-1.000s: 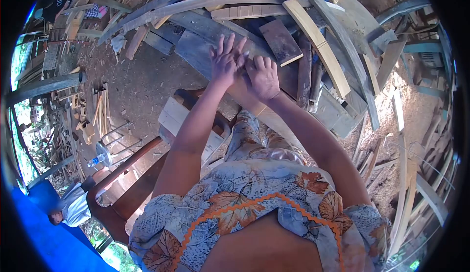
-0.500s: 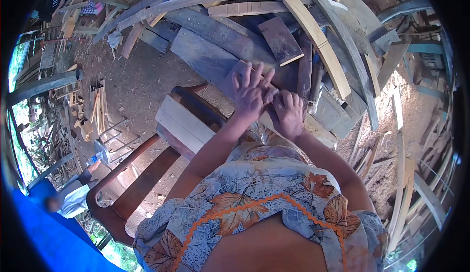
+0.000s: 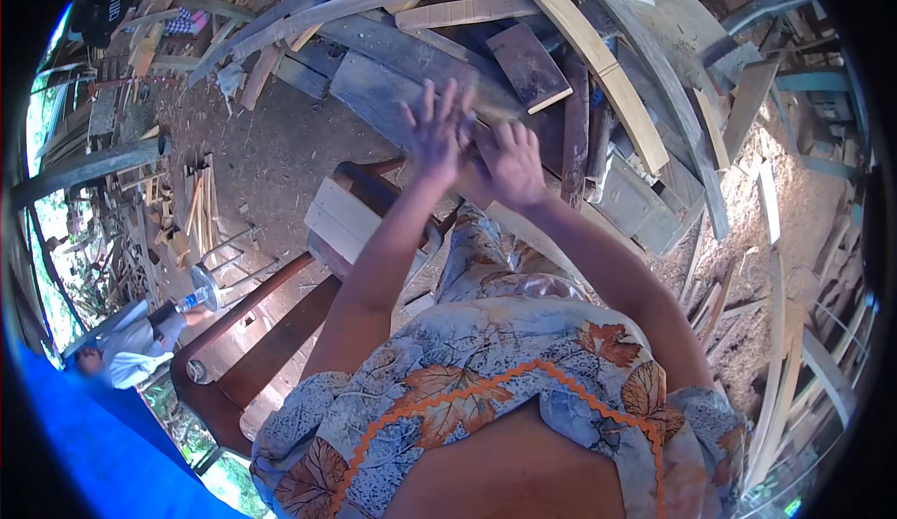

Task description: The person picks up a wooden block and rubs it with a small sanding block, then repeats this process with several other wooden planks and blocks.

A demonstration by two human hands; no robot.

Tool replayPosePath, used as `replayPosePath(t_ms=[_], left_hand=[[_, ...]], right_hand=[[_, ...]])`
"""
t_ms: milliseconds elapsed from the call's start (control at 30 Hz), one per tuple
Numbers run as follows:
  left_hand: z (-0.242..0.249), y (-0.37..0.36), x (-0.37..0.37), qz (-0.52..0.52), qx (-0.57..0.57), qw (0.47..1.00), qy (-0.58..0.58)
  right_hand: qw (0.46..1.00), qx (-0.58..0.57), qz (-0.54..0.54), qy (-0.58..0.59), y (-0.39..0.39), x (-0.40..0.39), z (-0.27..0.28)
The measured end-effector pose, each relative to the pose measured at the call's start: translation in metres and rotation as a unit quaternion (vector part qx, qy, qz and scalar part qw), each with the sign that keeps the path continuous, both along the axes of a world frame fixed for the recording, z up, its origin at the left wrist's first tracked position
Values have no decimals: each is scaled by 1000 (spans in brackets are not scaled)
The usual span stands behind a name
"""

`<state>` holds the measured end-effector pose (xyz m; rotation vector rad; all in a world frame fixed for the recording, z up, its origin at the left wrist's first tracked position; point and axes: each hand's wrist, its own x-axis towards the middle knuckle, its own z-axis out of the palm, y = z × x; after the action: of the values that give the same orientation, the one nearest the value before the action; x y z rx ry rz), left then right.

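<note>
Both hands are over the grey wooden work surface [image 3: 374, 89], close together. My left hand [image 3: 436, 136] has its fingers spread, slightly blurred, with its palm turned down. Beside it my right hand [image 3: 511, 159] has bent fingers; whatever lies under them is hidden. A brown wooden piece [image 3: 473, 183] shows partly beneath the hands. Just beyond them a dark reddish-brown block [image 3: 529, 66] lies flat on the bench.
Curved wooden pieces [image 3: 603, 75] cross the bench top. A pale board [image 3: 341, 220] and a brown wooden chair frame [image 3: 280, 332] are at the left. Another person [image 3: 131, 351] is at the lower left. Sawdust and planks cover the right side.
Both hands have moved left and slightly forward over the bench, and the view has shifted a little. The person at the lower left has changed posture.
</note>
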<state>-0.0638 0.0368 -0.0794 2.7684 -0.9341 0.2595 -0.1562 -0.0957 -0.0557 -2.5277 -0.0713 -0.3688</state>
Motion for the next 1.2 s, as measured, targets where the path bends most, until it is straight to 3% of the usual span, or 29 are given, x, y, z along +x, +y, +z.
replayPosePath(t_ms=[100,233,400,533,633,867,1000,1100,1200], left_hand=[[-9,-8,-58,0,-49,999,-2],[11,-13,-96,9,-84,993,86],[2,1,-67,-20,-115,987,110],[4,17,2,8,-43,997,58],[-2,23,28,-8,-44,998,36],[8,3,-47,-19,-24,996,84],[12,-5,-92,-35,-35,990,132],[10,-2,-82,-38,-50,988,138],[6,0,-45,-24,-27,997,75]], right_hand=[[1000,-9,10,15,-8,-52,8],[998,-27,6,54,-10,-85,9],[999,-39,0,34,-1,-58,9],[1000,9,15,11,15,9,10],[999,-43,1,2,20,34,-3],[999,-1,-24,-24,1,-42,8],[999,-2,-12,29,-9,-87,13],[999,-10,-14,50,-4,-79,13],[1000,-7,-19,-9,2,-42,9]])
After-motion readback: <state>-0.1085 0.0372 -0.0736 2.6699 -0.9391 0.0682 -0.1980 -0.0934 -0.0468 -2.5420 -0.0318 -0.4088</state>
